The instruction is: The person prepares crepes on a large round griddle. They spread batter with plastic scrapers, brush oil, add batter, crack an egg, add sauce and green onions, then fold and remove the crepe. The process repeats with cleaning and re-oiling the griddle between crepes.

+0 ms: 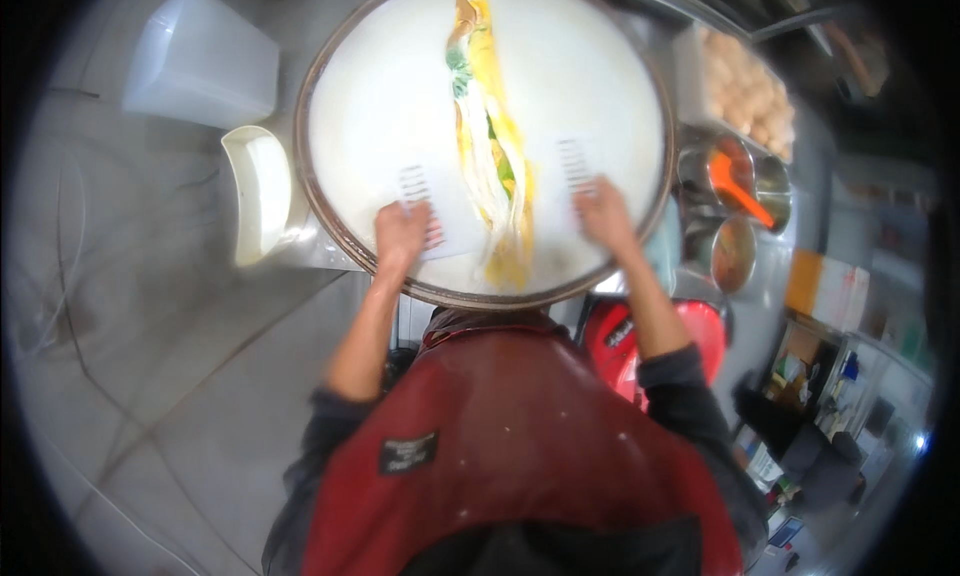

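A long folded wrap lies lengthwise on a large round white board. It has white and yellow layers, with green leaves and a brown piece showing. A thin pale sheet or bag with printed marks spans its nearer part; which lies on top I cannot tell. My left hand grips the left side of this sheet with curled fingers. Opposite it, my right hand pinches the right side. Both hands are a little blurred, and the wrap runs between them, untouched by the fingers.
Left of the board stand a white box and a cream curved container. On the right are a crate of eggs and metal pots, one with an orange-handled utensil. A red plastic object sits below my right forearm.
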Available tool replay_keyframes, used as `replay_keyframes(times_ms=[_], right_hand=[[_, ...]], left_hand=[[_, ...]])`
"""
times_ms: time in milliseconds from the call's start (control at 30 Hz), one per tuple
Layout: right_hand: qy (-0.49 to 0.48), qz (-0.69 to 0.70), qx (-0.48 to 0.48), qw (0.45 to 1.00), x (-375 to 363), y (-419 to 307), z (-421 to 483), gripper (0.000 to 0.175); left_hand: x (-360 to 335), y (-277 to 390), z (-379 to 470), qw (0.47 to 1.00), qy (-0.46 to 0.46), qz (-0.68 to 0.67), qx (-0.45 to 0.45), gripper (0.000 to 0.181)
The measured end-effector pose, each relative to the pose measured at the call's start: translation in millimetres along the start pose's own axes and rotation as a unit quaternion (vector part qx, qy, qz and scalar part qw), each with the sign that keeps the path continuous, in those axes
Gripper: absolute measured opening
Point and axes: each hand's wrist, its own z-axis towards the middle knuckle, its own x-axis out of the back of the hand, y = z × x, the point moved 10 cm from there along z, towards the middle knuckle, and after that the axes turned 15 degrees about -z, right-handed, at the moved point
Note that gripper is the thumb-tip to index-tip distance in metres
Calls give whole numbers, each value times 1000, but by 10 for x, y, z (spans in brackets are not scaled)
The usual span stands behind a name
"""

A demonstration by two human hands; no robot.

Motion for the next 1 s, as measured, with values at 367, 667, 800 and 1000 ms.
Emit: replay_keyframes(times_ms=[367, 667, 800, 1000], right_hand=[[44, -105, 125, 986, -170, -947, -765, 30], [65, -135, 93, 984, 119, -753, -628, 32], [136, -120, 84, 980, 521, -392, -212, 27], [200, -287, 131, 928, 908, -1000, 1110, 11]], left_hand=[[-146, -138, -674, 998, -42, -30, 26, 19], [43, 227, -631, 996, -9, -56, -63, 20], [385, 353, -313, 985, 87, -102, -108, 21], [244, -155, -329, 1000, -6, 2, -9, 21]])
